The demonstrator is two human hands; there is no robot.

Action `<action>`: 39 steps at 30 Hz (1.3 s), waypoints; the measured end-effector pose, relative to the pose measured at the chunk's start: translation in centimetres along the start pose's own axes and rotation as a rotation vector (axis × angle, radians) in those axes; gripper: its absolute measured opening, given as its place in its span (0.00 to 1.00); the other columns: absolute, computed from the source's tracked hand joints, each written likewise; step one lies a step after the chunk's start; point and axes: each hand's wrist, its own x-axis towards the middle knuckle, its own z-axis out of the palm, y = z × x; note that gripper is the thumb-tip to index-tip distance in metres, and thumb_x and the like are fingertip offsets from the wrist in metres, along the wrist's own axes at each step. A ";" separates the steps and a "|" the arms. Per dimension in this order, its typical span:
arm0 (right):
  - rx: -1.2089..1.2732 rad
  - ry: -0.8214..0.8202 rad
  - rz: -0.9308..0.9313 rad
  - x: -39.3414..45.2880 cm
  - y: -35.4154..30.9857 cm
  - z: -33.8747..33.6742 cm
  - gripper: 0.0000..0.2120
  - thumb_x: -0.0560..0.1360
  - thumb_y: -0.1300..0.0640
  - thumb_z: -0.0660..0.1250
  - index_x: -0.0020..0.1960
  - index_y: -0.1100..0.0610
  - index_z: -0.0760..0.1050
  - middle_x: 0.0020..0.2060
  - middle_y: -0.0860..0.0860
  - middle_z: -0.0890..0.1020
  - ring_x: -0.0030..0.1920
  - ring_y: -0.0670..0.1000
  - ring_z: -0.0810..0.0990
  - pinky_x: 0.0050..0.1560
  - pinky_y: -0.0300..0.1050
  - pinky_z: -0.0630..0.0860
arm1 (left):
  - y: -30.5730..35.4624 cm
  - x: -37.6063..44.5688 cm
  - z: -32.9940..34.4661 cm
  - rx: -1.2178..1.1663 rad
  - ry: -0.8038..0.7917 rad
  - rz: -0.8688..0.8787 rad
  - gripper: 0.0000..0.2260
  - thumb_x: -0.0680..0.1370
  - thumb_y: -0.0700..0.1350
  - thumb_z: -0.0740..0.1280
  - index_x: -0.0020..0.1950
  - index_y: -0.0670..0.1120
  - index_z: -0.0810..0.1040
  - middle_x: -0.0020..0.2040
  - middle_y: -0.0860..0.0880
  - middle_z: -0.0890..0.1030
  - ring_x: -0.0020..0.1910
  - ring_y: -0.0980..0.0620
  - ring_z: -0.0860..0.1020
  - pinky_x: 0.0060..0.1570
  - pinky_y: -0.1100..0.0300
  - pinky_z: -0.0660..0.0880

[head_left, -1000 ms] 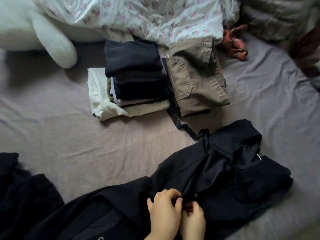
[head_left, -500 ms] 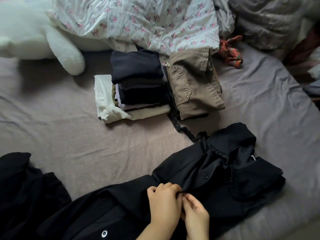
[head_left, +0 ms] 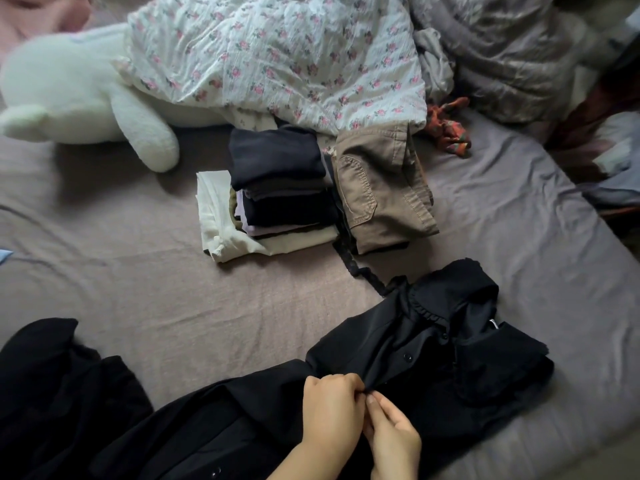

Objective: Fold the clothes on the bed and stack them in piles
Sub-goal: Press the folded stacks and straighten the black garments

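1. Near left: a dark garment (head_left: 59, 386) heaped loosely on the bed (head_left: 156, 289).
2. Far left: a white plush toy (head_left: 79, 95) lying on its side, partly under a floral quilt (head_left: 277, 53).
3. Centre, far: a pile of folded clothes (head_left: 277, 192), dark pieces on top, cream at the bottom.
4. Touching its right side: folded khaki trousers (head_left: 381, 195), with a black lace strap (head_left: 356, 271) trailing from below them toward the near side.
5. Near centre: left hand (head_left: 332, 414), fingers curled, pinching the button placket of the black shirt (head_left: 433, 368).
6. Just beside it: right hand (head_left: 394, 441), fingertips pinching the same spot.
7. Near right: the black shirt spread flat on the bed, ruffled collar at its far end, sleeve folded over on the right.
8. Far right: an orange patterned cloth (head_left: 448, 129) crumpled beside the quilt.
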 end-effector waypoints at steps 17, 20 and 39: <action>-0.039 -0.085 0.044 0.0 -1.0 0.6 0.16 0.77 0.73 0.62 0.64 0.71 0.70 0.40 0.56 0.80 0.40 0.52 0.78 0.31 0.31 0.78 | -0.4 -0.7 -0.7 -0.217 0.091 -0.003 0.08 0.71 0.49 0.62 0.40 0.54 0.81 0.30 0.58 0.80 0.30 0.61 0.77 0.39 0.67 0.68; -0.026 -0.135 0.073 0.1 -1.0 0.3 0.19 0.77 0.73 0.60 0.67 0.71 0.67 0.42 0.56 0.79 0.41 0.52 0.78 0.31 0.31 0.78 | -0.3 -0.5 -1.4 -0.377 0.055 -0.195 0.06 0.76 0.48 0.66 0.48 0.53 0.83 0.40 0.57 0.84 0.42 0.60 0.80 0.45 0.69 0.72; 0.053 0.001 0.185 -0.8 -1.5 -0.3 0.21 0.71 0.69 0.72 0.62 0.70 0.72 0.52 0.64 0.81 0.50 0.56 0.82 0.56 0.46 0.78 | 1.3 -3.0 0.5 -0.715 0.115 -0.440 0.05 0.73 0.42 0.73 0.44 0.53 0.82 0.40 0.56 0.82 0.44 0.65 0.78 0.45 0.73 0.72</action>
